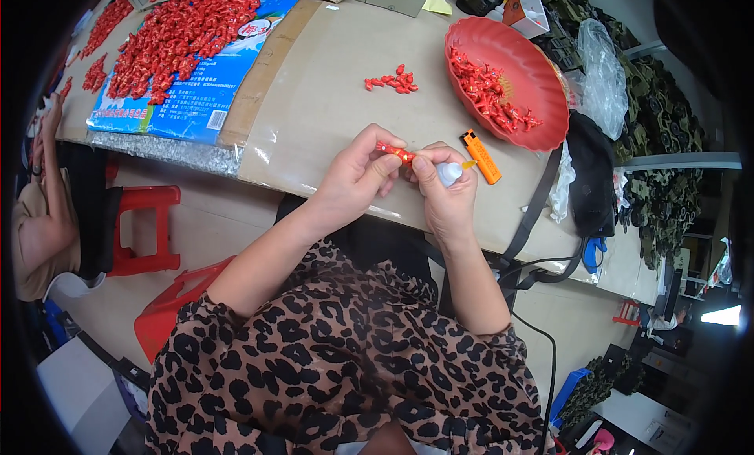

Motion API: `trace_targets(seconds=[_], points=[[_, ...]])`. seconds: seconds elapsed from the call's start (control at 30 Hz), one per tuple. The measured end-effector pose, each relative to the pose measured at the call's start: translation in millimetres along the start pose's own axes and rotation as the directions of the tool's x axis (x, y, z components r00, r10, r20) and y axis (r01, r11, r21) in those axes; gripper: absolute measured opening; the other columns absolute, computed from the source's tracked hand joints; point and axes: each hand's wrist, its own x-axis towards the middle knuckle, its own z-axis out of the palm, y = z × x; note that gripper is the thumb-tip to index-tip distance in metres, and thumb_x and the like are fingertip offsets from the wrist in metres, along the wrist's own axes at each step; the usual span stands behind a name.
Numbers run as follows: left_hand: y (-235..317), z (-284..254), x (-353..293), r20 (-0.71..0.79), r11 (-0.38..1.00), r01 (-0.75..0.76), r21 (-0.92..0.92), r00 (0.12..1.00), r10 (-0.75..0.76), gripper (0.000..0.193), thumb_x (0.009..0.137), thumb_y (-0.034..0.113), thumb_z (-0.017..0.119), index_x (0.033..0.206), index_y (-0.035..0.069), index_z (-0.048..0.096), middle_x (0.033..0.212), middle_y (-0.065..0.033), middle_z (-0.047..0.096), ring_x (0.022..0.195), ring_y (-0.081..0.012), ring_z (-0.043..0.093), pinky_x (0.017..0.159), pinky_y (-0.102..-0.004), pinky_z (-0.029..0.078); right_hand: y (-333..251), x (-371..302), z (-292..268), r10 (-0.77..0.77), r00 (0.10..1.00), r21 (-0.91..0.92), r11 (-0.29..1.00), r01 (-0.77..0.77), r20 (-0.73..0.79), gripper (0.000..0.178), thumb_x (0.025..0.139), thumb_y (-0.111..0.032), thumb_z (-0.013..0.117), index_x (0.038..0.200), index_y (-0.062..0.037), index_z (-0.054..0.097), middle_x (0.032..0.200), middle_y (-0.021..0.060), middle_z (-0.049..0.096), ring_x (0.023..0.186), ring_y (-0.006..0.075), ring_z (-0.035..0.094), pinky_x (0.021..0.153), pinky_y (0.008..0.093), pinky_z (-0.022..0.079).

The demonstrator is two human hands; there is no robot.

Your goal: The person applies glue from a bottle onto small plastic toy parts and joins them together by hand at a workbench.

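Between the fingertips of my two hands is a small red ornament with gold specks (395, 152), held level above the table. My left hand (355, 174) pinches its left end between thumb and fingers. At its right end, the thumb and forefinger of my right hand (453, 202) touch it. That hand also grips a small white squeeze bottle (448, 174), whose yellow tip points right. An orange lighter (481, 157) lies just right of the bottle. Farther back on the table is a small group of similar red ornaments (393, 80).
A red plastic bowl (550, 105) holding more red pieces stands at the back right. Many red ornaments (184, 38) are heaped on a blue printed sheet (228, 89) at left. Red stools (149, 231) stand below the table; another person's arm (51, 172) shows at far left.
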Motion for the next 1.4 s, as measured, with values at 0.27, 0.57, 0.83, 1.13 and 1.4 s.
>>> trace_targets(seconds=[0.27, 0.57, 0.83, 1.13, 1.4], points=[[-1, 0, -1, 0.010, 0.981, -0.151, 0.120, 0.989, 0.151, 0.013, 0.086, 0.002, 0.040, 0.099, 0.003, 0.040, 0.085, -0.0040, 0.048, 0.072, -0.0079, 0.047, 0.065, -0.0206, 0.041, -3, -1, -1, -0.009, 1.000, 0.005, 1.000, 0.009, -0.004, 0.011, 0.076, -0.003, 0.059, 0.085, 0.0016, 0.057, 0.081, 0.0046, 0.053, 0.071, 0.0092, 0.052, 0.066, 0.0207, 0.043], [-1, -1, -2, 0.002, 0.972, -0.165, 0.170, 0.986, 0.167, 0.015, 0.084, -0.002, 0.038, 0.098, 0.002, 0.041, 0.087, -0.0049, 0.048, 0.075, -0.0085, 0.048, 0.068, -0.0216, 0.042, -3, -3, 0, -0.063, 0.998, -0.036, 0.997, 0.064, 0.021, 0.012, 0.075, 0.000, 0.059, 0.086, 0.0021, 0.056, 0.086, 0.0058, 0.052, 0.076, 0.0102, 0.051, 0.069, 0.0218, 0.042], [2, -4, -3, 0.005, 0.967, -0.170, 0.188, 0.985, 0.172, 0.015, 0.084, -0.003, 0.038, 0.098, 0.003, 0.042, 0.087, -0.0048, 0.048, 0.074, -0.0086, 0.048, 0.068, -0.0216, 0.042, -2, -3, 3, -0.081, 0.996, -0.058, 0.995, 0.083, 0.031, 0.011, 0.075, 0.001, 0.059, 0.085, 0.0019, 0.057, 0.084, 0.0056, 0.052, 0.077, 0.0102, 0.050, 0.068, 0.0215, 0.042], [9, -1, -1, -0.024, 0.992, -0.029, 0.120, 0.999, 0.032, 0.015, 0.086, 0.004, 0.041, 0.101, 0.002, 0.044, 0.080, -0.0018, 0.049, 0.067, -0.0058, 0.045, 0.062, -0.0192, 0.040, -5, -4, 3, 0.051, 0.998, 0.043, 0.998, -0.049, -0.041, 0.009, 0.077, -0.006, 0.058, 0.084, 0.0003, 0.057, 0.074, 0.0028, 0.056, 0.064, 0.0061, 0.051, 0.059, 0.0185, 0.042], [15, -7, 6, 0.005, 0.990, 0.144, 0.006, 0.990, -0.144, 0.017, 0.088, 0.013, 0.041, 0.097, 0.001, 0.049, 0.074, -0.0009, 0.049, 0.059, -0.0045, 0.042, 0.053, -0.0184, 0.039, -5, -2, -1, 0.078, 0.997, 0.048, 0.996, -0.077, -0.011, 0.009, 0.078, -0.008, 0.058, 0.081, 0.0003, 0.056, 0.069, 0.0031, 0.056, 0.057, 0.0055, 0.050, 0.053, 0.0170, 0.039]])
